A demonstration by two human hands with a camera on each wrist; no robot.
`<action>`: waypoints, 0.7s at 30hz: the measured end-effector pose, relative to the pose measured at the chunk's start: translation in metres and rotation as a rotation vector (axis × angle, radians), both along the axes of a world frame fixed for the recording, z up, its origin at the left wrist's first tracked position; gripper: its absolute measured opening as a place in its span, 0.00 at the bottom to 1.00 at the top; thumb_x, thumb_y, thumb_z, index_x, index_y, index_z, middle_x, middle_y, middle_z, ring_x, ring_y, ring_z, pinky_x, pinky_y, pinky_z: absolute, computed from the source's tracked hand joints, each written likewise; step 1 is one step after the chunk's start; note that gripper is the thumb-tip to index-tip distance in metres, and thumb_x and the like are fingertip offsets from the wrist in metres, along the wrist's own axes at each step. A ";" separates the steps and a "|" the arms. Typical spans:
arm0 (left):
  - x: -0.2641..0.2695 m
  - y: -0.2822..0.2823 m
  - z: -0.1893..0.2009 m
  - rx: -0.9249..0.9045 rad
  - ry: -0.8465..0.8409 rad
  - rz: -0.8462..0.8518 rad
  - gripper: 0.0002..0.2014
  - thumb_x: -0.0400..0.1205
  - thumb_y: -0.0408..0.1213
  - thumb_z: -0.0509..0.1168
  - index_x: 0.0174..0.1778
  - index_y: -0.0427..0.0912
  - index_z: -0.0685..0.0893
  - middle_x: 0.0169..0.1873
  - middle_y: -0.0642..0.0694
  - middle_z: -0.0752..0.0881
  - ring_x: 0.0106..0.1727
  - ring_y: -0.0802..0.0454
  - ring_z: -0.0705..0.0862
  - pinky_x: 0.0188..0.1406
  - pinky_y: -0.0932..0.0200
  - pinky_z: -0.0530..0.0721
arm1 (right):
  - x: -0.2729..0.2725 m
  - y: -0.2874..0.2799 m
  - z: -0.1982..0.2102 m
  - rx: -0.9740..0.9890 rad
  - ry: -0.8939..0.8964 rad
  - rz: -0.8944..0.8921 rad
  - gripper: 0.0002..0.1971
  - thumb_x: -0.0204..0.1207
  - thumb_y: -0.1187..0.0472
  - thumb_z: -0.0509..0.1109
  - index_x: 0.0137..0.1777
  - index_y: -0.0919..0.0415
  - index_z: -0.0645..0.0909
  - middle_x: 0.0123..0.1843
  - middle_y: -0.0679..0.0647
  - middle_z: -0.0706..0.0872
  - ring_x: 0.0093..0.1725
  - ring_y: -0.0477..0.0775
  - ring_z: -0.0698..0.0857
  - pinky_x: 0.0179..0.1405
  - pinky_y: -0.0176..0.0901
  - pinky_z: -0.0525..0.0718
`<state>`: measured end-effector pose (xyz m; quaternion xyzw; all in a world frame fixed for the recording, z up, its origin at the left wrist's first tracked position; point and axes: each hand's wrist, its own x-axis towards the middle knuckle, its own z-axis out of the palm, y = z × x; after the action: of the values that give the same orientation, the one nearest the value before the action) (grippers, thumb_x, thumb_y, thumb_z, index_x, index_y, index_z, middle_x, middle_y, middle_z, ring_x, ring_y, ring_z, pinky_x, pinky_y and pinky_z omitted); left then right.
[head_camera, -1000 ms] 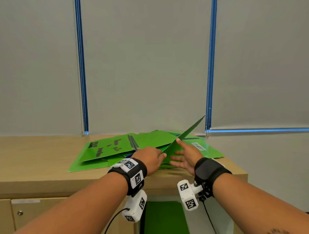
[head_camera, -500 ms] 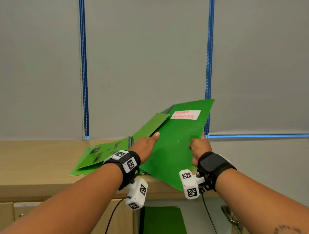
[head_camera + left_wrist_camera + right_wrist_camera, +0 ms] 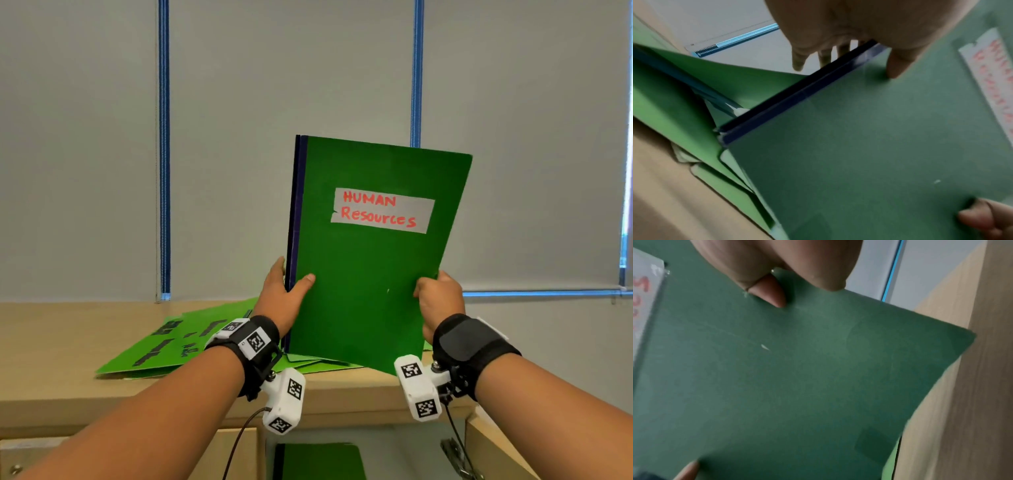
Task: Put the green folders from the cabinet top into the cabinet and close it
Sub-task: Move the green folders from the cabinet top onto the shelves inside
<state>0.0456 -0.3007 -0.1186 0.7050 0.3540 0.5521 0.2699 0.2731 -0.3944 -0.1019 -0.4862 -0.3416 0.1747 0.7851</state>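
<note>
held folder: a green folder [image 3: 363, 274] stands nearly upright in the air above the front edge of the cabinet top [image 3: 61, 342], its cover facing the camera and its top leaning a little to the right.
spine: a dark blue spine strip [image 3: 294, 240] runs down the folder's left edge.
label: a white label [image 3: 382, 210] on the upper cover reads "human resources" in red handwriting.
left hand: the left hand [image 3: 279, 301] grips the folder at the spine, low on the left edge, thumb flat on the front cover and the fingers [image 3: 825, 56] wrapped behind the spine.
right hand: the right hand [image 3: 438, 301] pinches the folder's right edge, thumb [image 3: 770, 295] on the front cover and the curled fingers behind it.
remaining folders: more green folders [image 3: 191, 342] lie flat and overlapping on the cabinet top, behind and to the left of the held one; the topmost shows dark printed marks.
cabinet: the light wooden cabinet has its right compartment [image 3: 394, 442] open below the hands, with the door [image 3: 500, 445] swung out to the right and a metal hinge on its inner side.
inside the cabinet: another green folder [image 3: 322, 460] with a dark left edge lies in the open compartment.
backdrop: grey roller blinds [image 3: 291, 85] with blue vertical edges hang behind the cabinet.
wrists: black straps with white marker-tagged camera blocks sit on both wrists.
</note>
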 end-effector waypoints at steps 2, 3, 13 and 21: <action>0.003 -0.005 0.006 0.079 -0.027 0.032 0.23 0.80 0.47 0.65 0.70 0.45 0.73 0.66 0.45 0.76 0.67 0.49 0.76 0.70 0.54 0.72 | -0.001 0.000 0.001 -0.008 -0.036 0.021 0.12 0.63 0.78 0.57 0.34 0.60 0.73 0.38 0.59 0.75 0.36 0.55 0.69 0.33 0.47 0.68; 0.004 -0.007 0.009 0.102 -0.036 0.057 0.19 0.82 0.41 0.64 0.68 0.43 0.74 0.65 0.43 0.75 0.68 0.47 0.74 0.70 0.56 0.70 | -0.001 0.001 0.001 -0.016 -0.067 0.035 0.11 0.62 0.76 0.57 0.36 0.60 0.73 0.39 0.59 0.76 0.37 0.56 0.70 0.34 0.48 0.69; 0.006 -0.008 0.014 0.054 -0.416 -0.032 0.13 0.72 0.43 0.57 0.37 0.34 0.67 0.34 0.42 0.70 0.36 0.48 0.68 0.39 0.51 0.68 | -0.003 0.005 0.005 -0.034 -0.162 0.098 0.37 0.65 0.65 0.66 0.76 0.53 0.64 0.77 0.54 0.70 0.75 0.59 0.72 0.76 0.61 0.71; -0.001 -0.021 -0.023 0.035 -0.321 0.027 0.04 0.71 0.36 0.52 0.33 0.44 0.62 0.33 0.41 0.65 0.33 0.50 0.63 0.34 0.53 0.61 | -0.003 -0.005 -0.024 -0.162 -0.265 0.115 0.16 0.57 0.64 0.63 0.46 0.62 0.81 0.55 0.69 0.86 0.48 0.64 0.84 0.58 0.73 0.83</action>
<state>0.0441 -0.3220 -0.1419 0.6073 0.3062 0.6674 0.3033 0.2704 -0.3991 -0.1263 -0.5464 -0.4543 0.1807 0.6800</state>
